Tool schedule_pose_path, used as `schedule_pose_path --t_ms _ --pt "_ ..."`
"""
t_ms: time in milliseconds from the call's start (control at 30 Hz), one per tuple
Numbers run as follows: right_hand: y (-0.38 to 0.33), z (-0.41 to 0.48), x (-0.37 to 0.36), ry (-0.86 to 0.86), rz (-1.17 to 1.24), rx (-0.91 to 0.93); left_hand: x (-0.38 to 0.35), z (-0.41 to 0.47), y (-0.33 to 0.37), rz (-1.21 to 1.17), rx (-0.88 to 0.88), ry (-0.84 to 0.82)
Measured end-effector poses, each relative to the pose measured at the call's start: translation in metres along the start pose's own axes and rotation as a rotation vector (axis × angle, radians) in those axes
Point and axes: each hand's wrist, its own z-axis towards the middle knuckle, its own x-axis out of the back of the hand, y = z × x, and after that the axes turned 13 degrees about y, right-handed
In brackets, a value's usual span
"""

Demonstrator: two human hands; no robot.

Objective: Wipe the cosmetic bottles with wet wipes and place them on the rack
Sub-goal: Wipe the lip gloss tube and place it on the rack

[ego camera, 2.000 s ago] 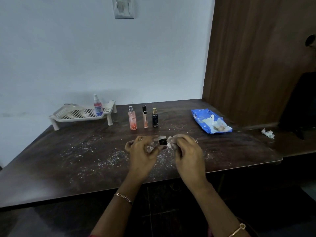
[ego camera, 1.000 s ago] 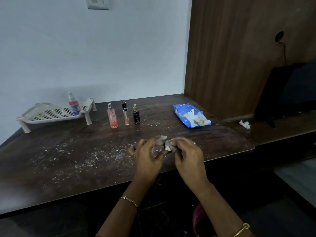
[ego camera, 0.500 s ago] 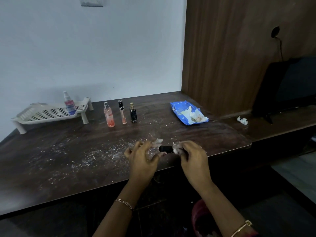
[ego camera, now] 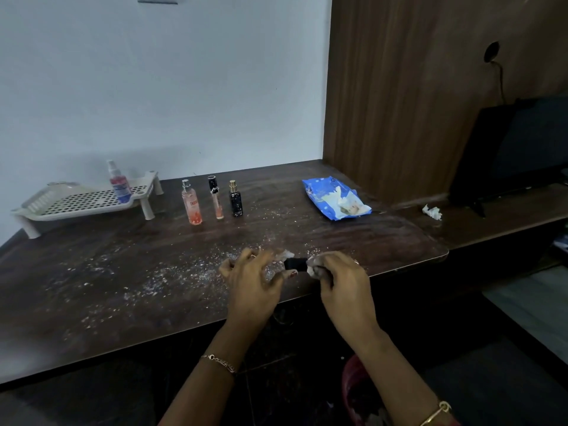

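Near the table's front edge my left hand (ego camera: 250,279) pinches a small clear bottle with a black cap (ego camera: 294,264), lying sideways between my hands. My right hand (ego camera: 341,278) grips a crumpled wet wipe (ego camera: 313,267) against the cap end. Most of the bottle's body is hidden behind my left fingers. On the white perforated rack (ego camera: 86,201) at the far left stands a pink-and-blue spray bottle (ego camera: 119,183). A pink bottle (ego camera: 191,203), a thin tube with a black cap (ego camera: 215,197) and a black bottle (ego camera: 235,198) stand in a row behind.
A blue wet-wipes pack (ego camera: 335,198) lies open at the back right. A crumpled used wipe (ego camera: 432,212) sits on the lower shelf beside a dark screen (ego camera: 516,152). White specks cover the dark table (ego camera: 123,272). A wooden panel rises to the right.
The view has swung to the right and tilted down a little. My hands keep working the wipe over the small bottle; its black cap shows again between them.
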Motion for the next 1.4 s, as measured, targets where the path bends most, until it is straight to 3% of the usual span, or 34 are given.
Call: schedule_pose_path --t_ms 233,600,833,1100,1400 --pt "0.034 0.018 0.008 0.018 -0.02 -0.262 0.005 -0.002 -0.004 -0.03 -0.032 -0.079" --pt "0.016 0.007 0.007 -0.231 -0.042 0.072 0.002 -0.006 -0.015 -0.011 -0.19 -0.231" --pt "0.014 0.008 0.006 -0.218 -0.042 0.055 0.004 -0.011 -0.014 0.158 -0.128 -0.163" --pt "0.003 0.0 -0.005 -0.306 -0.125 0.266 -0.006 -0.01 -0.012 0.114 -0.086 -0.178" --pt "0.043 0.03 0.004 -0.221 -0.38 0.162 -0.01 -0.011 -0.02 0.094 -0.071 -0.144"
